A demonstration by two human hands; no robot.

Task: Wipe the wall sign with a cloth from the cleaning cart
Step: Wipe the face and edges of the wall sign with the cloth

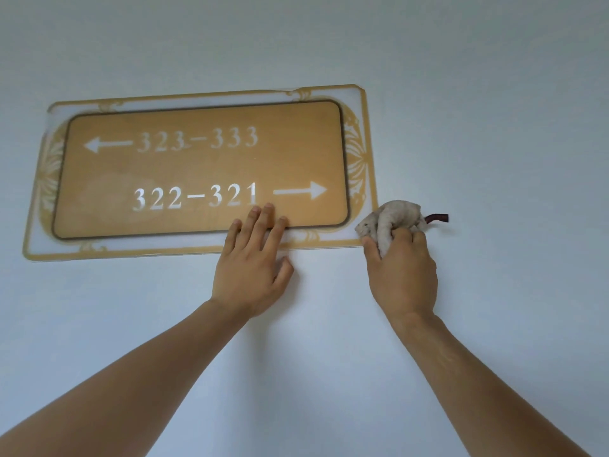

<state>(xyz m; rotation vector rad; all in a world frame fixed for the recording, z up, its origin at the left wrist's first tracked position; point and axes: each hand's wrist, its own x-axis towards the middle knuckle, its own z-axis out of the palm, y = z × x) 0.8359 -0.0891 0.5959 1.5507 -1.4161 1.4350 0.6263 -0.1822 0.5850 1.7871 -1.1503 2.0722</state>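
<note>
Left hand (252,268) open, flat, fingertips on lower edge of sign (201,169). Right hand (403,272) clenched around bunched cloth (390,219), pressed at sign's lower right corner, just right of left hand. Wall (494,127) behind.

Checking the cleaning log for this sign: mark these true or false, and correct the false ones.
1. The right hand holds a bunched cloth. True.
2. The cloth is at the sign's top left corner. False: it is at the lower right corner of the sign.
3. The left hand lies flat with its fingers on the sign's lower edge. True.
4. The lower arrow points left. False: beside 322-321 it points right.
</note>
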